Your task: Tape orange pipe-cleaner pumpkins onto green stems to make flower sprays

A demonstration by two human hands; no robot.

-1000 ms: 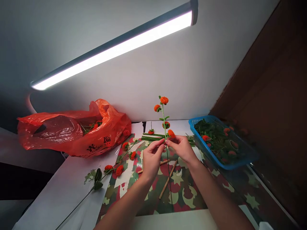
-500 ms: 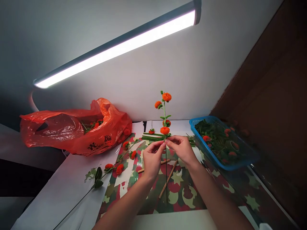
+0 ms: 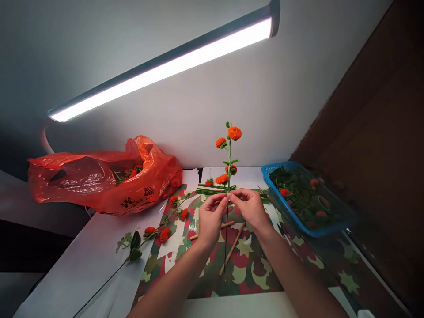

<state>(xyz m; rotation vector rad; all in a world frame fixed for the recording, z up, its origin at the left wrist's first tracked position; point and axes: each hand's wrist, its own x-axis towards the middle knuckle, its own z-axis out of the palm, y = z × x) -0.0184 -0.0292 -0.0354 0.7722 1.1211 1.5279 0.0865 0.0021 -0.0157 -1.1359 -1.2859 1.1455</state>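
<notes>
A tall flower stem [image 3: 229, 152] stands upright in front of me, with several orange pumpkin-like blooms and small green leaves along it. My left hand [image 3: 212, 216] pinches the stem just below its lowest orange bloom [image 3: 221, 179]. From the right, my right hand [image 3: 250, 207] pinches it at the same height, fingertips close to those of the left. A thin dark wire runs down below both hands. Behind them lie green stems [image 3: 212, 191] and a single orange bloom on a short wire [image 3: 209, 182].
A red plastic bag [image 3: 109, 185] holding flowers sits at the left. A finished-looking flower stem [image 3: 135, 251] lies in front of it. Two brown sticks [image 3: 232, 249] rest on the patterned mat [image 3: 241, 282]. A blue basket [image 3: 300, 221] of greenery stands at the right.
The stem has turned between my fingers: its lowest bloom has swung from the front to the left, and the wire's lower end has shifted left. Both hands stay nearly in place.
</notes>
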